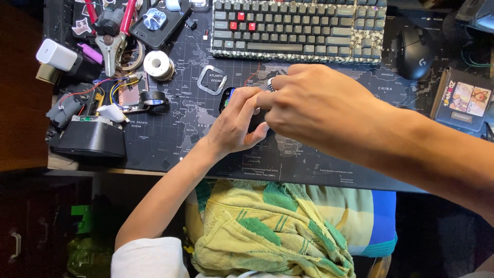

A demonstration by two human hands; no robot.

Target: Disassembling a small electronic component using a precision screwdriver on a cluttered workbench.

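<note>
Both hands meet over the dark desk mat (170,134), just below the keyboard (298,28). The left hand (236,123) curls its fingers around a small dark gadget (226,99), of which only a black edge with a blue spot shows below the keyboard's left end. The right hand (319,105) comes in from the right and pinches its fingertips together at the same spot, touching the left hand's fingers; what it pinches is hidden. A ring sits on one right finger.

Left of the keyboard lie a spool of solder (158,65), a roll of black tape (154,100) and red-handled pliers (113,36). Right of the keyboard rests a black mouse (416,51). A yellow-green towel (267,231) covers the lap, well below the keyboard.
</note>
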